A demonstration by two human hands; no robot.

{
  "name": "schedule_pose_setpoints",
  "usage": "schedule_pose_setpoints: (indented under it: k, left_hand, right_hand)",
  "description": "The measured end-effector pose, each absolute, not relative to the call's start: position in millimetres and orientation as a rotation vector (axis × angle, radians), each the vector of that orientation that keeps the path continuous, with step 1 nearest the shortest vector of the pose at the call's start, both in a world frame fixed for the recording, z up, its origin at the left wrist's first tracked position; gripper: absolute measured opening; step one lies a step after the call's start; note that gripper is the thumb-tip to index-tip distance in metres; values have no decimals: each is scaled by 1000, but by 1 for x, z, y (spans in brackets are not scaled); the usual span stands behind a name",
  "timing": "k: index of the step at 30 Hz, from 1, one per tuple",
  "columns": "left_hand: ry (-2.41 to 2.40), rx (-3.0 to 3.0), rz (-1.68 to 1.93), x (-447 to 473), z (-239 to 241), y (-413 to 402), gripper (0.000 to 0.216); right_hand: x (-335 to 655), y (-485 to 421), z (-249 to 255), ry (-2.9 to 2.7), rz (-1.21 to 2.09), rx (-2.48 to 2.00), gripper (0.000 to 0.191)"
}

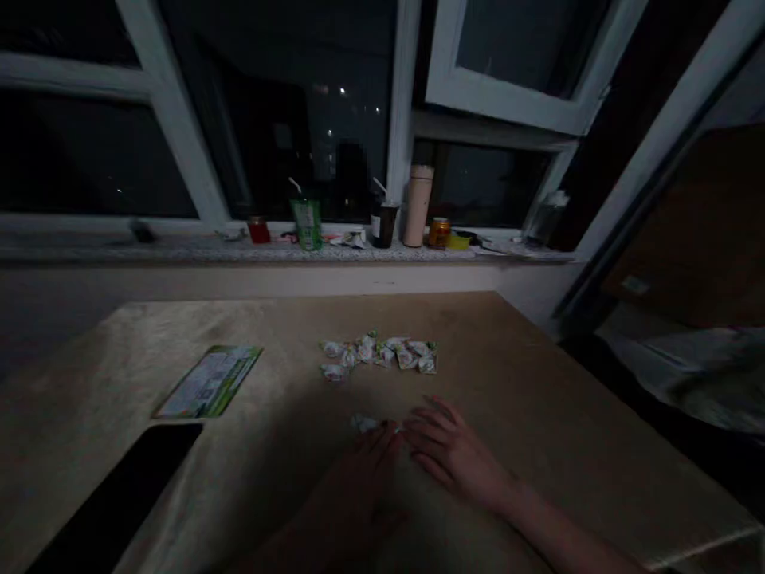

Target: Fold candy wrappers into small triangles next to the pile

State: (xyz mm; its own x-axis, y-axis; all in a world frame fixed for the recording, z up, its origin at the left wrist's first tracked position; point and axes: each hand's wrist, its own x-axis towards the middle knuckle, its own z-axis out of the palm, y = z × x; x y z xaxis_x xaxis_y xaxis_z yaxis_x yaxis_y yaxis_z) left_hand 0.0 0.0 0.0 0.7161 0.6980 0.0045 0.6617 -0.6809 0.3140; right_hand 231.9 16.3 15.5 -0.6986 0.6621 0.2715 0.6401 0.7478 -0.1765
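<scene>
On the tan table point(526, 375) both of my hands meet over a small white wrapped candy point(364, 422). My left hand point(358, 478) is in shadow, its fingertips pinched on the wrapper. My right hand point(448, 450) lies beside it with fingers stretched out, tips close to the same wrapper. A pile of several white and green wrapped candies point(382, 355) lies just beyond my hands, apart from them.
A green and white flat packet point(209, 381) lies at the left, with a black flat slab point(119, 494) in front of it. On the windowsill point(179, 251) stand a green cup with straw point(307, 223), a dark cup point(384, 223), a beige bottle point(417, 206) and small cans.
</scene>
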Motion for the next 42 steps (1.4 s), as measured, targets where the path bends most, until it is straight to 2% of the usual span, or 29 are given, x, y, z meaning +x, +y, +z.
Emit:
schedule_pose_setpoints:
  k: [6, 17, 27, 33, 42]
  left_hand:
    - [1029, 2622, 238, 0, 1, 3, 84]
    - [1007, 2656, 238, 5, 6, 2, 82]
    - [1014, 2706, 129, 6, 14, 0, 79]
    - [1010, 2680, 151, 5, 14, 1, 78]
    - [1006, 2644, 191, 4, 10, 2, 80]
  right_hand:
    - [230, 18, 15, -2597, 33, -1015, 32]
    - [224, 17, 2, -2518, -19, -1011, 28]
    - [223, 16, 12, -2555, 126, -1031, 34]
    - [225, 20, 10, -2491, 212, -1106, 27]
    - [226, 20, 10, -2499, 159, -1072, 31]
